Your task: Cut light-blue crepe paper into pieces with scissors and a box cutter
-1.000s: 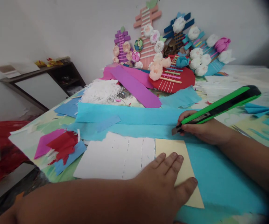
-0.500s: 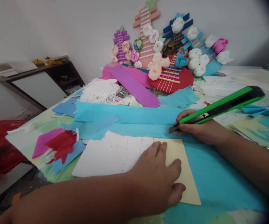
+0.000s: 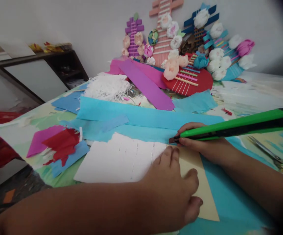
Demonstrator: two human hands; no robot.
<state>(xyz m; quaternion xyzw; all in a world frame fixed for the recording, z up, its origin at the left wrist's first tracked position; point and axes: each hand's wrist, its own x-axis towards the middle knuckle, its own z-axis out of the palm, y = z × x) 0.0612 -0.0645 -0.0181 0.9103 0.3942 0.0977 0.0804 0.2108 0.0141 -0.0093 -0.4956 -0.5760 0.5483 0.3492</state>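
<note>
My left hand (image 3: pixel 173 186) lies flat, fingers together, pressing down a cream card (image 3: pixel 200 182) that rests on a light blue crepe paper sheet (image 3: pixel 229 195). My right hand (image 3: pixel 202 145) grips a green utility knife (image 3: pixel 232 125), held low and nearly level. Its blade tip meets the blue paper just past the card's far left corner, close to my left fingertips. A white foam sheet (image 3: pixel 117 160) with cut lines lies left of the card, partly under my left hand.
Long blue crepe strips (image 3: pixel 136 116), a purple strip (image 3: pixel 146 86), white shredded paper (image 3: pixel 107 86) and red and pink scraps (image 3: pixel 58 143) cover the table. Paper-flower crafts (image 3: pixel 180 49) lean on the wall. Scissors (image 3: pixel 276 160) lie at right. A dark shelf (image 3: pixel 45 68) stands at left.
My right hand has brought the knife leftwards and lowered it, so the blade now sits at the card's far corner. My left hand slid slightly left and forward on the card.
</note>
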